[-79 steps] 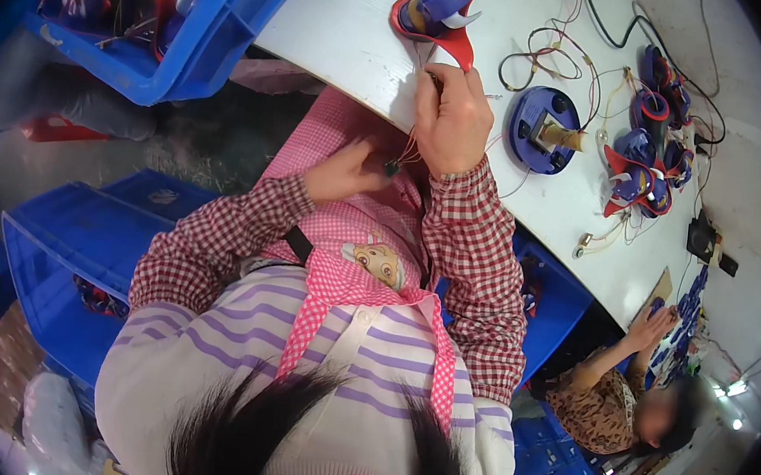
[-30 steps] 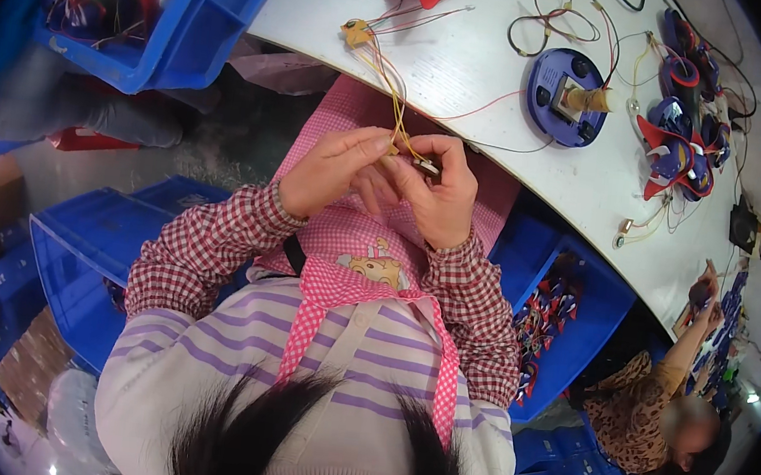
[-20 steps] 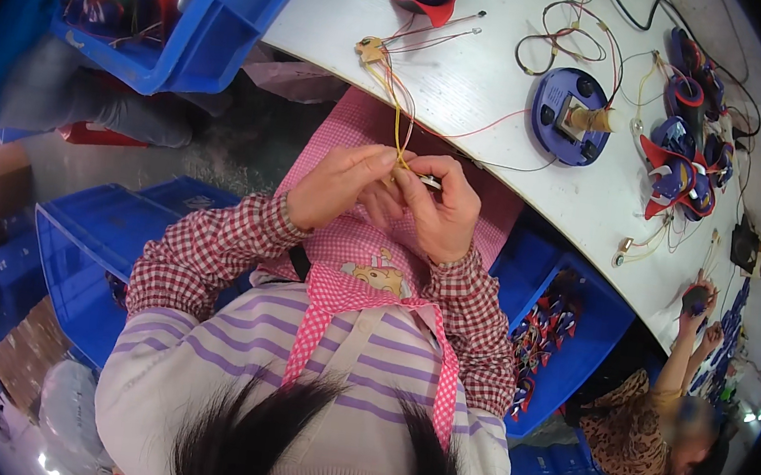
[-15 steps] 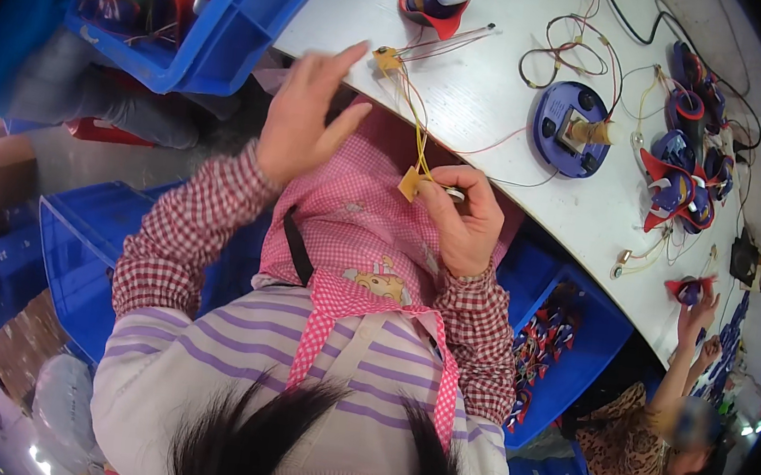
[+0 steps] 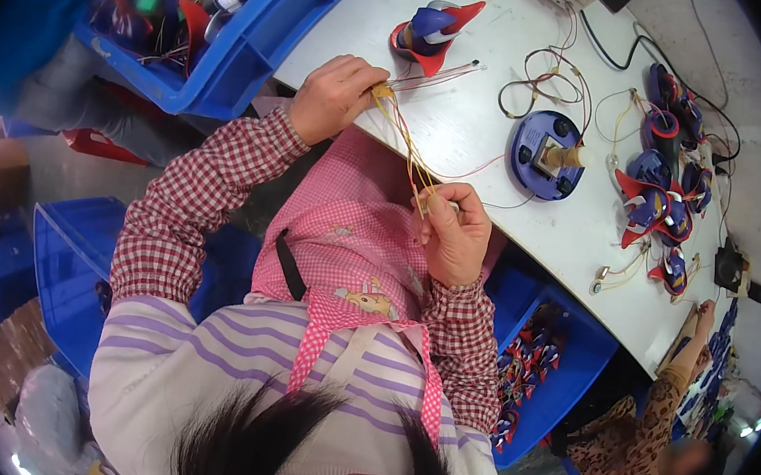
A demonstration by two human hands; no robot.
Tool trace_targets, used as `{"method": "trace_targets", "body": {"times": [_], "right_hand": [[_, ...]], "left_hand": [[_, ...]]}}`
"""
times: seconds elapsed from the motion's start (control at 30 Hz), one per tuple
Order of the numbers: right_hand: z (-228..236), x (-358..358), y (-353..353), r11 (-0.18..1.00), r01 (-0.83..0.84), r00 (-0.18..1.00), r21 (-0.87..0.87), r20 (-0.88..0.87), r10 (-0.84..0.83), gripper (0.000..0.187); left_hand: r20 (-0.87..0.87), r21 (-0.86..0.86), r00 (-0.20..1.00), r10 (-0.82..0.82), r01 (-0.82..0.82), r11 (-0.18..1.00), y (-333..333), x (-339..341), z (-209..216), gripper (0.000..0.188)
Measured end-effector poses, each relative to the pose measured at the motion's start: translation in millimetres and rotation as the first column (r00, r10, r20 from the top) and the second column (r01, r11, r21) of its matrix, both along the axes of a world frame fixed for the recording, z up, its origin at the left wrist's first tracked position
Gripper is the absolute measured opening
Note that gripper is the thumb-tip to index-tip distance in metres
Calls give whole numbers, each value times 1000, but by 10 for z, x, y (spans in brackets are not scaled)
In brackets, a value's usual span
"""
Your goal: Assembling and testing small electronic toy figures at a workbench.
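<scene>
My left hand (image 5: pixel 332 100) is closed at the table's near edge, its fingertips pinching a small yellow circuit board (image 5: pixel 383 93). Yellow and red wires (image 5: pixel 404 138) run from that board down to my right hand (image 5: pixel 456 238). Between its thumb and fingers, over my lap, the right hand grips a second small yellow board (image 5: pixel 422 203), seen nearly edge-on and partly covered. Thin wires with a dark tip (image 5: pixel 475 63) trail from the first board across the tabletop. Just beyond them stands a blue and red plastic toy part (image 5: pixel 428 37).
On the white table (image 5: pixel 466 131) lie a blue oval base (image 5: pixel 526 177) with coiled wires (image 5: pixel 545 86) and a cluster of toy parts (image 5: pixel 657 206). Blue bins stand at the upper left (image 5: pixel 221 82) and below the table (image 5: pixel 573 388). A co-worker's arm (image 5: pixel 689 349) reaches in at right.
My left hand has gone from open fingers to pinching the upper board. The board in my right hand has turned edge-on. The co-worker's hand has moved away from a toy part.
</scene>
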State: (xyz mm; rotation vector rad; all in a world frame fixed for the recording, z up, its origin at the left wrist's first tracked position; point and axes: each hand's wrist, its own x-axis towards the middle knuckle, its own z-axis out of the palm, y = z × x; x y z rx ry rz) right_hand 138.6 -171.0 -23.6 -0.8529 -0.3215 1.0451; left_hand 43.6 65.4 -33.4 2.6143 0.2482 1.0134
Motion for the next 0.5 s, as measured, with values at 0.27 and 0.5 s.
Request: {"method": "trace_targets", "body": {"times": [0.27, 0.5], "right_hand": [[-57, 83, -65, 998, 43, 998, -42, 57, -41, 12], [-64, 125, -86, 995, 84, 996, -49, 37, -82, 13]], "left_hand": [[1, 129, 998, -57, 56, 990, 2, 93, -19, 24], [-133, 61, 983, -129, 138, 989, 14, 68, 125, 36]]}}
